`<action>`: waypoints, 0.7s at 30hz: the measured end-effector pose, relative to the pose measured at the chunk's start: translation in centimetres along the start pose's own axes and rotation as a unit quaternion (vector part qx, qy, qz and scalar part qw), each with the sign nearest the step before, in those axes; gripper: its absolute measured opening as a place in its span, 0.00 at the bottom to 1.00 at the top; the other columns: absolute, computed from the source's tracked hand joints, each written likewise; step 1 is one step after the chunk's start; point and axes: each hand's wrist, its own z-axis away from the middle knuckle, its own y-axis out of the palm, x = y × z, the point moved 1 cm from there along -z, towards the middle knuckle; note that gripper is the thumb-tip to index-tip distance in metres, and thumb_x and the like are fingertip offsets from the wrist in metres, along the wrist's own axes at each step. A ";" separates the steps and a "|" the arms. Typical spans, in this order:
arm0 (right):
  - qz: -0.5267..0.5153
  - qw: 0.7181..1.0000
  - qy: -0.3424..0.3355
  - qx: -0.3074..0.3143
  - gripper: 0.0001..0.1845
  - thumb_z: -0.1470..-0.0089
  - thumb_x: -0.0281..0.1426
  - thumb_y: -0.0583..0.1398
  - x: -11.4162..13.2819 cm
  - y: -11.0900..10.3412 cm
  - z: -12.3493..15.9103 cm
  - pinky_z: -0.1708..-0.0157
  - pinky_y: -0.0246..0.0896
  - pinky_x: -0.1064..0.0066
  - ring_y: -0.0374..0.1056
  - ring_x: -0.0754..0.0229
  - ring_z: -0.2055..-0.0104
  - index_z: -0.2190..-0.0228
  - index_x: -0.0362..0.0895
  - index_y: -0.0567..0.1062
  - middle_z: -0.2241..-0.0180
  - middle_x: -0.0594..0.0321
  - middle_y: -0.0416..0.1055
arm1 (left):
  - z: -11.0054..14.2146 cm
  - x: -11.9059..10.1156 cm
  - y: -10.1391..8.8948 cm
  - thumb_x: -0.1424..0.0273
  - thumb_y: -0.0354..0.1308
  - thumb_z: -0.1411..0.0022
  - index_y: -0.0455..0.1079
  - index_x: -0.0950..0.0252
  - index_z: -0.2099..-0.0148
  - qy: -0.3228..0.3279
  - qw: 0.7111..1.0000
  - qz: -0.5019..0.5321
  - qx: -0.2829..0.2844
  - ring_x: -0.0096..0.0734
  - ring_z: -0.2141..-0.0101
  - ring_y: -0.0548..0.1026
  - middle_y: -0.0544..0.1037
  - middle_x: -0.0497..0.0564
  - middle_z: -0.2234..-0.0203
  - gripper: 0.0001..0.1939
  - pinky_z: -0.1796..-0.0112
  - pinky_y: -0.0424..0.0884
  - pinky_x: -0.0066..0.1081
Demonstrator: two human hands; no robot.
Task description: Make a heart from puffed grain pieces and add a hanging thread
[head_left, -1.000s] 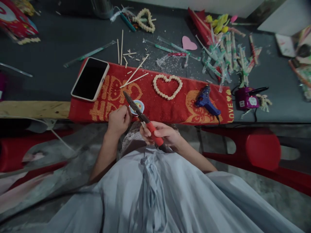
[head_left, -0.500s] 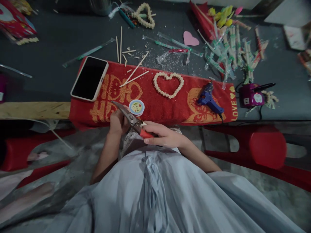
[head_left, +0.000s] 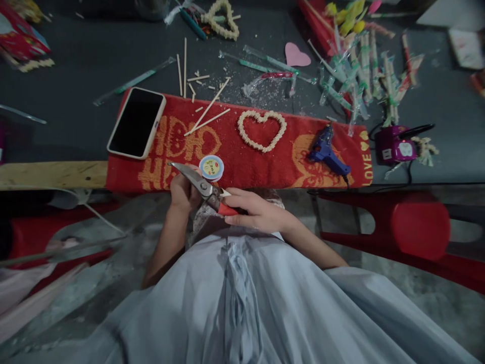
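Head cam: right hand point(head_left: 253, 208) clamped round red-handled, pointed metal pruners point(head_left: 205, 189), now swung across left hand point(head_left: 179, 193) (grip unclear), seemingly cut-ready.

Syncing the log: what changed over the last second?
The red-handled metal shears, in the right hand throughout, swung left and down in view, largely uncovering the round yellow-labelled tub and now overlapping the left hand. No visible release. The cream heart-shaped outline and blue glue gun stayed on the red towel.
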 end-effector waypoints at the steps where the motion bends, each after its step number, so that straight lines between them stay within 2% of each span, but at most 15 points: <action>1: -0.005 1.000 -0.006 -0.004 0.19 0.30 0.47 0.58 0.0 0.0 0.0 0.55 0.57 0.66 0.58 0.57 0.59 0.66 0.46 0.69 0.63 0.62 0.62 | 0.0 -0.1 -0.1 0.36 0.31 0.27 0.57 0.58 0.68 0.002 1.000 0.001 -0.012 0.33 0.73 0.72 0.70 0.51 0.75 0.35 0.71 0.70 0.36; 5: -0.034 0.999 -0.029 0.002 0.19 0.31 0.49 0.59 -0.1 0.0 0.0 0.52 0.58 0.64 0.58 0.57 0.58 0.65 0.46 0.70 0.62 0.62 0.61 | -0.2 -0.6 -0.7 0.39 0.34 0.26 0.56 0.58 0.70 0.014 0.999 -0.010 -0.038 0.32 0.76 0.69 0.70 0.51 0.78 0.32 0.74 0.67 0.36; 10: -0.144 0.989 -0.020 0.021 0.21 0.36 0.50 0.64 -0.5 0.2 0.3 0.51 0.58 0.64 0.61 0.59 0.58 0.64 0.45 0.71 0.63 0.63 0.63 | -0.5 -1.2 -1.2 0.53 0.43 0.27 0.56 0.57 0.71 0.018 0.998 -0.054 -0.024 0.32 0.79 0.66 0.67 0.49 0.81 0.21 0.75 0.60 0.36; 13: -0.276 0.961 -0.023 0.020 0.22 0.39 0.50 0.67 -1.1 0.9 0.4 0.59 0.58 0.69 0.61 0.63 0.62 0.64 0.45 0.71 0.63 0.65 0.64 | -0.7 -1.6 -1.3 0.59 0.46 0.26 0.54 0.57 0.70 0.022 0.997 -0.076 -0.017 0.32 0.79 0.64 0.65 0.48 0.81 0.18 0.73 0.58 0.36; 16: -0.405 0.914 -0.011 0.017 0.26 0.45 0.52 0.69 -1.3 1.6 0.3 0.68 0.57 0.72 0.58 0.67 0.69 0.65 0.45 0.69 0.63 0.66 0.63 | -0.9 -2.0 -1.4 0.57 0.44 0.24 0.52 0.57 0.70 0.039 0.995 -0.090 -0.012 0.32 0.78 0.63 0.63 0.47 0.80 0.20 0.71 0.58 0.36; 18: -0.456 0.890 0.006 0.010 0.28 0.48 0.53 0.71 -1.0 2.0 0.3 0.71 0.56 0.73 0.56 0.69 0.71 0.66 0.46 0.67 0.62 0.66 0.63 | -0.9 -2.1 -1.5 0.55 0.42 0.23 0.51 0.57 0.71 0.050 0.994 -0.097 -0.010 0.33 0.78 0.63 0.61 0.47 0.80 0.22 0.70 0.58 0.36; 21: -0.492 0.870 0.028 -0.008 0.28 0.50 0.52 0.72 -0.3 2.1 0.3 0.73 0.55 0.74 0.55 0.69 0.71 0.67 0.46 0.66 0.61 0.65 0.63 | -0.9 -2.2 -1.6 0.56 0.41 0.23 0.51 0.57 0.71 0.056 0.992 -0.110 -0.011 0.34 0.77 0.64 0.60 0.46 0.80 0.22 0.70 0.58 0.36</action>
